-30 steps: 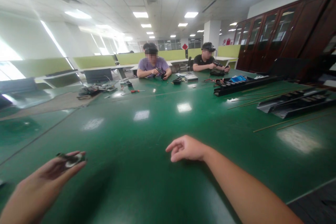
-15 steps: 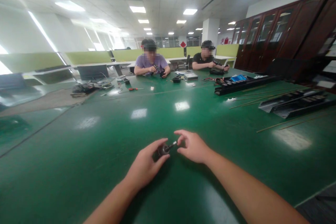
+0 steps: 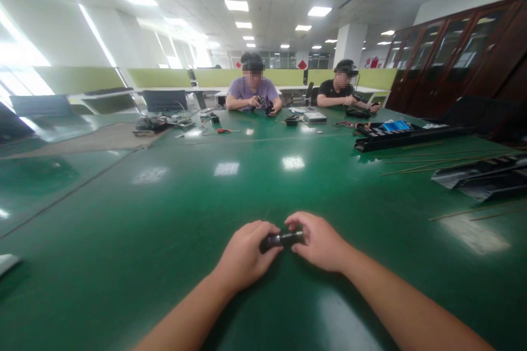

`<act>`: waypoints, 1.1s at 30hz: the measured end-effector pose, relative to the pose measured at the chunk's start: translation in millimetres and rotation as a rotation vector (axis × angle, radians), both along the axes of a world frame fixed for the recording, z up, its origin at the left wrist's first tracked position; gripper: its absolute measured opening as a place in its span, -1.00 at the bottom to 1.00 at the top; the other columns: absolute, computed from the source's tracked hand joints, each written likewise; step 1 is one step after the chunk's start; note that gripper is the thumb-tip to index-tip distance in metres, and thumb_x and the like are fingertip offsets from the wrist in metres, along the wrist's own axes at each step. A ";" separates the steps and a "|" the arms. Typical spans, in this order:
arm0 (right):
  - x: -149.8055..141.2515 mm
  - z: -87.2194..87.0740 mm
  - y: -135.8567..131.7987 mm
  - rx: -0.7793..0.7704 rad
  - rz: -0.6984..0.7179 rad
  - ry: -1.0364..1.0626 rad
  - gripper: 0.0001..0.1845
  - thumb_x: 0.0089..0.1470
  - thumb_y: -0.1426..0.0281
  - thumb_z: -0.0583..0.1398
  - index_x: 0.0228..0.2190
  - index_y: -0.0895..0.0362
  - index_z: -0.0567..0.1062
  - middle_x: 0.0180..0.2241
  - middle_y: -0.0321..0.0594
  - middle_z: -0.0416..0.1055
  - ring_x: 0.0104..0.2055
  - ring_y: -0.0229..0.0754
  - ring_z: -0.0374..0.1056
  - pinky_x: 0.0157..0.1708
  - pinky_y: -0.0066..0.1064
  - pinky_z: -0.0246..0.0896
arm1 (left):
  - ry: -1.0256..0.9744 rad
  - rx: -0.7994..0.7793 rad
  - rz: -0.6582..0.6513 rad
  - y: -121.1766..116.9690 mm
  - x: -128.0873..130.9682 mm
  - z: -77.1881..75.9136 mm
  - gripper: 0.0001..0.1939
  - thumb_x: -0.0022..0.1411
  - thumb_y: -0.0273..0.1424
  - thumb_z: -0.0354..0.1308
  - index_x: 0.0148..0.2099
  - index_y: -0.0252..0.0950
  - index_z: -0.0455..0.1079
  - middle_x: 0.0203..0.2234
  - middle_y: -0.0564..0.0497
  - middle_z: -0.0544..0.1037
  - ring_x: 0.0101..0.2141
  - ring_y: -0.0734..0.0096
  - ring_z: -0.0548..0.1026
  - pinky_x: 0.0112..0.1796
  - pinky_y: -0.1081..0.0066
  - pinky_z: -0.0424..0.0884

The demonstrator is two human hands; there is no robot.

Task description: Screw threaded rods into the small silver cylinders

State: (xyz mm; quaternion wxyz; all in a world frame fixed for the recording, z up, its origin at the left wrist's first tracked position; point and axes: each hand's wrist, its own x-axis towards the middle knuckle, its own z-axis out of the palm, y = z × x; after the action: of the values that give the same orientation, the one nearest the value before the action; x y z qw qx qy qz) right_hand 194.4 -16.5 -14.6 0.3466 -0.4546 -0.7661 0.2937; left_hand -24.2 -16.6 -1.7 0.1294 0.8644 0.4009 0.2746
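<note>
A dark flashlight-like cylinder [image 3: 284, 238] with a shiny band around its middle lies level between my two hands, just above or on the green table. My left hand [image 3: 252, 249] is closed around its left end, thumb below and fingers over the top. Around the right end curl the fingers of my right hand [image 3: 321, 240], with the thumb underneath. Both ends are partly hidden by the hands, and the exact contact of the right fingertips is hard to make out.
Across the green table [image 3: 185, 192], two people sit handling dark objects. An orange-handled screwdriver [image 3: 224, 130] lies near the far edge. Black metal channels [image 3: 486, 178] and thin rods [image 3: 411, 170] lie at right. A cluttered pile [image 3: 154, 123] sits far left.
The view has turned left. The cylinder now lies sideways across both hands; before, its end with a thin white-tipped stem faced me from the left hand. The right hand has closed around the right end.
</note>
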 end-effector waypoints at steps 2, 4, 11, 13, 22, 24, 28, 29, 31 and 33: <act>0.9 0.4 1.0 0.013 0.003 -0.012 -0.48 -0.17 0.59 0.29 -0.12 0.04 0.44 -0.17 -0.27 0.46 -0.19 -0.16 0.36 -0.19 -0.38 0.23 | -0.007 -0.023 -0.029 0.7 -0.9 0.2 -0.83 0.21 -0.39 0.20 -0.12 -0.20 0.39 -0.27 0.01 0.53 -0.25 0.28 0.48 -0.19 0.30 0.38; 1.0 1.3 1.8 0.019 -0.002 -0.022 -0.53 -0.16 0.58 0.29 -0.15 0.04 0.45 -0.19 -0.28 0.47 -0.18 -0.15 0.37 -0.18 -0.37 0.22 | -0.019 -0.035 -0.062 1.2 -0.9 0.3 -0.82 0.22 -0.37 0.20 -0.11 -0.19 0.39 -0.25 0.02 0.54 -0.24 0.30 0.48 -0.17 0.30 0.38; -3.3 3.8 3.2 0.010 0.025 -0.053 -0.66 -0.15 0.54 0.29 -0.25 0.04 0.49 -0.28 -0.31 0.49 -0.25 -0.17 0.37 -0.27 -0.41 0.20 | -0.008 -0.026 -0.055 1.3 -0.3 -0.7 -0.82 0.22 -0.36 0.21 -0.11 -0.18 0.40 -0.25 0.02 0.55 -0.23 0.28 0.48 -0.18 0.29 0.35; -3.4 3.2 3.1 0.003 0.021 -0.046 -0.67 -0.15 0.53 0.28 -0.26 0.05 0.49 -0.29 -0.31 0.49 -0.26 -0.17 0.37 -0.28 -0.42 0.20 | -0.017 -0.028 -0.042 0.9 -0.9 -1.2 -0.83 0.22 -0.34 0.20 -0.11 -0.19 0.41 -0.26 0.00 0.55 -0.25 0.28 0.47 -0.19 0.29 0.35; -3.0 0.9 3.5 -0.036 0.033 -0.019 -0.75 -0.14 0.53 0.28 -0.32 0.08 0.53 -0.37 -0.33 0.49 -0.35 -0.22 0.36 -0.37 -0.47 0.16 | -0.037 -0.050 -0.054 0.9 -0.1 -0.9 -0.83 0.19 -0.39 0.22 -0.13 -0.20 0.43 -0.27 0.01 0.55 -0.25 0.29 0.46 -0.19 0.29 0.35; -3.3 1.0 3.4 -0.037 0.036 -0.021 -0.76 -0.14 0.53 0.28 -0.33 0.08 0.55 -0.37 -0.33 0.49 -0.36 -0.22 0.36 -0.38 -0.47 0.17 | -0.046 -0.048 -0.058 1.0 0.0 -0.4 -0.84 0.18 -0.40 0.22 -0.14 -0.19 0.44 -0.28 0.01 0.55 -0.25 0.29 0.46 -0.19 0.30 0.35; -3.1 1.3 2.6 -0.048 0.054 -0.002 -0.73 -0.13 0.54 0.27 -0.30 0.08 0.56 -0.35 -0.31 0.51 -0.34 -0.21 0.39 -0.35 -0.46 0.21 | -0.070 -0.043 -0.064 0.4 -0.2 0.6 -0.82 0.17 -0.41 0.23 -0.13 -0.19 0.45 -0.27 0.00 0.56 -0.24 0.29 0.47 -0.18 0.29 0.35; -3.0 1.3 2.2 -0.048 0.057 0.000 -0.73 -0.13 0.54 0.27 -0.29 0.08 0.56 -0.34 -0.30 0.51 -0.34 -0.21 0.39 -0.34 -0.46 0.22 | -0.078 -0.043 -0.063 0.3 -0.2 0.8 -0.82 0.17 -0.41 0.24 -0.13 -0.20 0.45 -0.27 0.00 0.57 -0.24 0.28 0.48 -0.17 0.29 0.36; -2.9 1.5 1.5 -0.048 0.062 0.004 -0.73 -0.12 0.54 0.27 -0.29 0.08 0.56 -0.34 -0.29 0.52 -0.34 -0.21 0.40 -0.34 -0.46 0.23 | -0.088 -0.041 -0.057 0.1 0.0 1.0 -0.82 0.16 -0.40 0.24 -0.14 -0.21 0.46 -0.28 -0.01 0.57 -0.26 0.28 0.49 -0.18 0.30 0.36; -2.9 1.5 0.9 -0.044 0.065 0.007 -0.73 -0.12 0.54 0.27 -0.29 0.08 0.56 -0.34 -0.30 0.52 -0.34 -0.21 0.40 -0.35 -0.46 0.23 | -0.092 -0.043 -0.046 0.1 0.3 1.0 -0.83 0.16 -0.40 0.24 -0.15 -0.22 0.47 -0.29 -0.03 0.57 -0.26 0.28 0.49 -0.19 0.30 0.37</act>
State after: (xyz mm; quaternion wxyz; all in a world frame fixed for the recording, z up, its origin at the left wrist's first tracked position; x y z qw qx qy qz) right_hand 191.5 -15.6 -13.1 0.3294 -0.4360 -0.7726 0.3231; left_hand -24.0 -16.5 -0.7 0.1729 0.8568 0.3802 0.3024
